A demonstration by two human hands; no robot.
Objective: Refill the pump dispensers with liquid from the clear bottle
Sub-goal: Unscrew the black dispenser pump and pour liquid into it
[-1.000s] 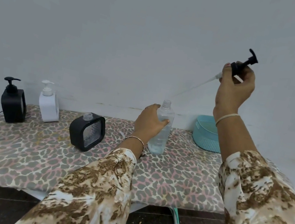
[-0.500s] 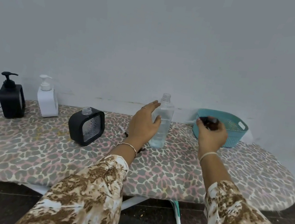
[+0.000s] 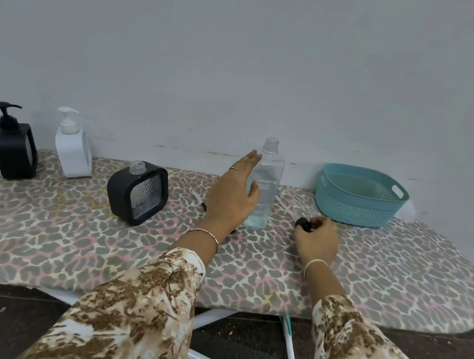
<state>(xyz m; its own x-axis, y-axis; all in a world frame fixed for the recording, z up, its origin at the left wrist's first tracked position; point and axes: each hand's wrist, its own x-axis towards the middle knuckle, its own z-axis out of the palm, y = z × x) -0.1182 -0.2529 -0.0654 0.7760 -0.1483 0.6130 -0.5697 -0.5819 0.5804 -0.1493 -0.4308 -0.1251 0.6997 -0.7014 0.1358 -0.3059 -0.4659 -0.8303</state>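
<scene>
Clear bottle (image 3: 269,184) upright and uncapped, roughly midway along the far edge of the ironing board (image 3: 34,223), liquid low in the body. Left hand (image 3: 232,197) released, fingers straight, just beside the bottle on its left, thumb across the front face; contact not certain. Right hand (image 3: 316,239) curled around a black pump head (image 3: 303,223), low on the cover to the right of the bottle, in front of the teal basket (image 3: 358,196) at the far right.

Open black dispenser (image 3: 138,192) left of the bottle, neck bare, apparently the next to be filled. Capped black dispenser (image 3: 14,145) and white dispenser (image 3: 73,148) side by side at the far left corner.

Hazards, as judged from this layout:
- Tipping of the uncapped bottle under a sideways knock from the left hand; cause, a tall narrow body on a soft padded cover.
- Spill onto the fabric during pouring; cause, two narrow necks and no funnel in sight.
- Drips or rolling from the pump head once put down; cause, a rounded shape on uneven padding.
</scene>
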